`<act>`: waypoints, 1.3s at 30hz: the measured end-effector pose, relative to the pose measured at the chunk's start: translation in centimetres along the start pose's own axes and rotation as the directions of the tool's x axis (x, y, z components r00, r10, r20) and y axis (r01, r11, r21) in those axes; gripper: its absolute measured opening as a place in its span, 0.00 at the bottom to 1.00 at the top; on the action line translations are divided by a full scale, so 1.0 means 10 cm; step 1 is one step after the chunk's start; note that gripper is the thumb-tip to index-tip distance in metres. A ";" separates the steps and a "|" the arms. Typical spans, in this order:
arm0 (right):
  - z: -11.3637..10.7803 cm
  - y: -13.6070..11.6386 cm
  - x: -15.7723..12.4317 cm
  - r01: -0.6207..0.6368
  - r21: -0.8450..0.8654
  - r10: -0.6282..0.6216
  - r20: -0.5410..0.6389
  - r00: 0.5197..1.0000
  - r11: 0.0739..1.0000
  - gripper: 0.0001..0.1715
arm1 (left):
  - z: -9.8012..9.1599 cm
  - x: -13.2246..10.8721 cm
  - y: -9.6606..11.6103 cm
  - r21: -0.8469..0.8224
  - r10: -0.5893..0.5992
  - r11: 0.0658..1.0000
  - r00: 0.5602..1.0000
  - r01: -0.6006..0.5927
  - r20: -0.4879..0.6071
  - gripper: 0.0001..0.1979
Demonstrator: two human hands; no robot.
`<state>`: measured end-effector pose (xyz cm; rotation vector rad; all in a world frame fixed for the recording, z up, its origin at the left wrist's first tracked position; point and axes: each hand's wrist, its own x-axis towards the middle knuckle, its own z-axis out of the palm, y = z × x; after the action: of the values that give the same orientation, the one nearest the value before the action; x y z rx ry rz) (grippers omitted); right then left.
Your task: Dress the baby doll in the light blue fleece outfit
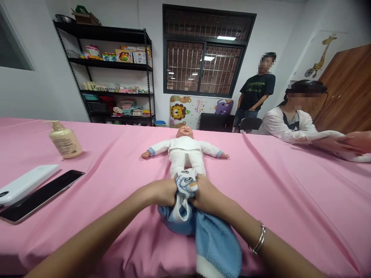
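Note:
A baby doll [185, 154] in a white top and trousers lies on its back, arms spread, head toward the far edge. Its feet are hidden behind my hands and a blue and white baby garment [217, 239] of plush cloth. My left hand [165, 191] is closed on the left side of the bunched garment, by the doll's lower legs. On the opposite side, my right hand [207, 194] grips the same garment, fingers curled in. Between the hands show a printed animal face and a white loop of trim. The lower part of the garment hangs toward the near edge.
A pink cloth [278, 208] covers the table. At left stand a pump bottle [65, 141], a black phone [43, 197] and a white device [29, 183]. A seated person [292, 119] handles a doll at right; another person [256, 90] stands behind. Shelves [107, 61] line the back wall.

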<state>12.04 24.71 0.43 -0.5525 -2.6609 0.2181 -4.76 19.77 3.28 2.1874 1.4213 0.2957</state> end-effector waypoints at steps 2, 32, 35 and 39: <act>0.04 0.06 0.03 0.017 -0.005 -0.017 -0.045 0.999 1.000 0.08 | -0.04 0.08 -0.10 -0.032 0.050 0.998 0.998 -0.049 0.037 0.13; 0.03 0.10 -0.08 -0.251 0.908 0.311 0.144 0.939 0.336 0.24 | 0.18 0.16 -0.20 -0.629 -0.375 0.764 0.693 -0.145 -0.615 0.18; 0.04 0.11 -0.08 -0.229 0.893 0.293 0.116 0.949 0.387 0.23 | 0.18 0.19 -0.25 -0.772 -0.458 0.622 0.739 -0.130 -0.493 0.26; 0.06 0.17 -0.08 -0.208 0.840 0.354 0.020 0.935 0.501 0.25 | 0.18 0.19 -0.26 -0.929 -0.376 0.332 0.880 -0.165 -0.291 0.32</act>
<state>13.04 25.93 -0.85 -0.6150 -1.9303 1.4016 -5.22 21.82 0.24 1.0003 1.0930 1.3235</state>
